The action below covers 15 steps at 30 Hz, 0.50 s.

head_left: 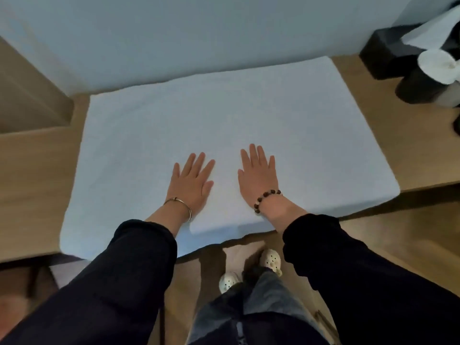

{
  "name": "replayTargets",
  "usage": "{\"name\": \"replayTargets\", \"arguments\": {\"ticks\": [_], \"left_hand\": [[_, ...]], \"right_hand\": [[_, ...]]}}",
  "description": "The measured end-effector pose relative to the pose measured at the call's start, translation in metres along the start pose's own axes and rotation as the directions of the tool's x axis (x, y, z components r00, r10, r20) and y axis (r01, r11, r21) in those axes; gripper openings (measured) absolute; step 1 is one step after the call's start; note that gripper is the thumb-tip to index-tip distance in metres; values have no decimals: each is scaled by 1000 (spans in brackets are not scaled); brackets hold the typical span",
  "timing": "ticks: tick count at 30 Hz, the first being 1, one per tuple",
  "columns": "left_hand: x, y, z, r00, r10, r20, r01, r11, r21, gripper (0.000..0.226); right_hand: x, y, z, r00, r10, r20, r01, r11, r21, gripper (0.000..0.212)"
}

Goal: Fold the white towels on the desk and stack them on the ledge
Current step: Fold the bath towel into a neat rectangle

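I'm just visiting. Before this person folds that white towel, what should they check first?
1. White towel spread flat on the wooden desk: ok, only faint creases.
2. Left hand and right hand both flat on the towel, fingers straight: ok.
3. Edges free to lift: ok, nothing lies on the towel but the hands.
4. Paper roll at the far right clear of the towel: ok, it stands apart.
5. Near edge fully on the desk: cannot tell, the sleeves hide part of it.
6. Ledge ready for stacking: cannot tell, it is not plainly in view.
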<state>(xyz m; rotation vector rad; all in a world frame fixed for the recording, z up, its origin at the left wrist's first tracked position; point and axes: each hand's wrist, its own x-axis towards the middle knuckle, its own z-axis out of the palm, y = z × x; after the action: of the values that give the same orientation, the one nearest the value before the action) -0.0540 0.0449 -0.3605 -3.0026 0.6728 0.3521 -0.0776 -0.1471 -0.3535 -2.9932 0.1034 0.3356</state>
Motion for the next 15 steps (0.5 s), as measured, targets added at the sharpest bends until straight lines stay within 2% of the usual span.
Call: {"name": "replayTargets", "arguments": {"ticks": [6,10,13,15], "left_hand": [[-60,-83,16,957,-290,-20,289,957,-38,57],[-74,-100,21,956,-291,-27,289,956,-50,55],[-85,-111,25,941,-336,-33,334,941,-57,55],[-101,-122,29,891,-453,-24,450,890,-78,56]], "right_hand": [[0,-84,12,998,-58,28,59,997,-44,57],[-3,-145,22,960,-273,57,277,958,-72,57],[0,-159,25,958,-282,58,286,954,-88,58],[-1,-156,24,959,-274,71,281,952,-120,58]]}}
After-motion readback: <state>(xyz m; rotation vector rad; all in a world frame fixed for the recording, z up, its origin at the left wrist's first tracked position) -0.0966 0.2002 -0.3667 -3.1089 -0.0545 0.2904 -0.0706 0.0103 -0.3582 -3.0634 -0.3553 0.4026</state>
